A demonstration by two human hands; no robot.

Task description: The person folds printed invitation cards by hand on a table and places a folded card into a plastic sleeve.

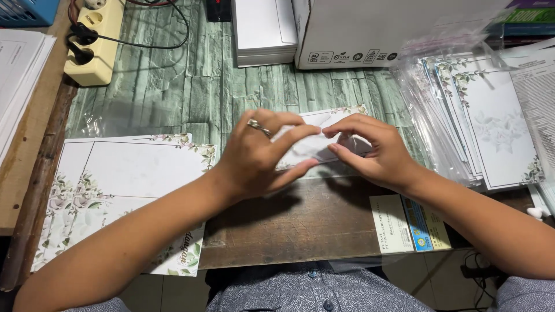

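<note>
A white card with a floral border [324,124] is held flat on the green mat [191,86], at the middle of the desk, between both hands. It seems that a fold is being pressed; a firm, even crease along the edge would be needed for it. The left hand [260,156], with a ring, is curled over the card, fingers pinched on it. The right hand [376,150] is bent inward, fingertips closed on the same edge. Similar printed sheets [115,190] lie to the left, and bagged cards [462,115] to the right.
</note>
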